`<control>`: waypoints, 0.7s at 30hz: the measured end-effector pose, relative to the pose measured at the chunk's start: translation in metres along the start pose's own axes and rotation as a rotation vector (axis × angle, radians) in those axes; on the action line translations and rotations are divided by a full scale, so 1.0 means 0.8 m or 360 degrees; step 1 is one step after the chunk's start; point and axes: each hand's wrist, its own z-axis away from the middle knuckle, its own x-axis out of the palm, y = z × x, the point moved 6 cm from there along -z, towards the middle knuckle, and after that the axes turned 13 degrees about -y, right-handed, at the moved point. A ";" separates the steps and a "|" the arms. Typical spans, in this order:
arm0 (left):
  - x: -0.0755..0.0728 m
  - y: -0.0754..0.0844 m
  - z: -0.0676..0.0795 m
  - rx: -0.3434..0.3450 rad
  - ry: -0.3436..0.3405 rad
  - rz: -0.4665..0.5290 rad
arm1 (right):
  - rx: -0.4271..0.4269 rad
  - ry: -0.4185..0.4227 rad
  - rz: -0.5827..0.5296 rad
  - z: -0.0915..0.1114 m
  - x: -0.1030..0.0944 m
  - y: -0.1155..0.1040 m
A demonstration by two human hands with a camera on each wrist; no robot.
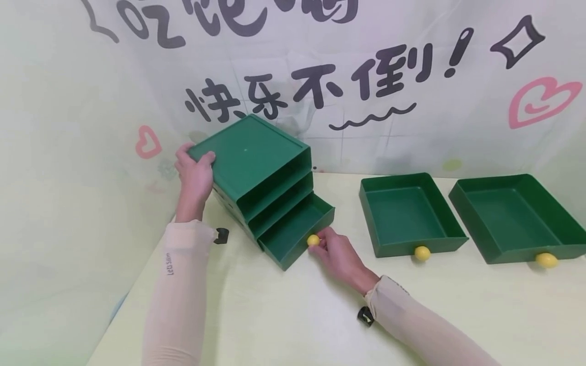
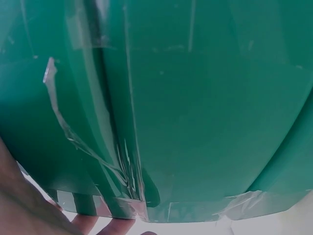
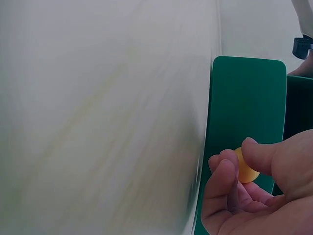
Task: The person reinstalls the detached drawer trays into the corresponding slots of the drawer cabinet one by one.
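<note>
A green drawer cabinet [image 1: 252, 152] stands turned at an angle near the wall, its two upper slots without drawers. My left hand [image 1: 196, 175] grips its back left edge, thumb on the top. Clear tape shows on the cabinet's green side [image 2: 210, 122] in the left wrist view. From the lowest slot a green drawer [image 1: 297, 229] sticks partway out. The fingers and thumb of my right hand [image 1: 339, 254] pinch its yellow knob [image 1: 313, 240]. The right wrist view shows the same knob [image 3: 247, 169] between thumb and fingers, before the drawer's front [image 3: 248, 103].
Two more green drawers lie on the table to the right: a smaller-looking one [image 1: 398, 216] and another [image 1: 522, 213] beside it, yellow knobs facing me. Behind the pale table [image 1: 274, 315] hangs a white sheet [image 1: 284, 66] with black lettering and pink hearts.
</note>
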 end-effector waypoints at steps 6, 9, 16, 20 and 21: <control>0.002 -0.001 -0.001 -0.0006 0.0000 0.0005 | -0.0010 0.0000 -0.0023 -0.005 0.001 -0.001; 0.003 -0.002 -0.002 -0.0006 -0.0006 0.0014 | -0.0007 -0.0001 -0.0040 -0.010 0.004 -0.002; 0.003 -0.001 -0.003 0.0012 0.0011 0.0022 | -0.0026 -0.0002 -0.0061 -0.017 0.006 -0.006; 0.002 -0.001 -0.002 0.0016 0.0024 0.0027 | -0.0019 -0.0008 -0.0062 -0.020 0.008 -0.007; 0.002 -0.001 -0.003 0.0015 0.0026 0.0029 | -0.0019 -0.0012 -0.0062 -0.021 0.009 -0.007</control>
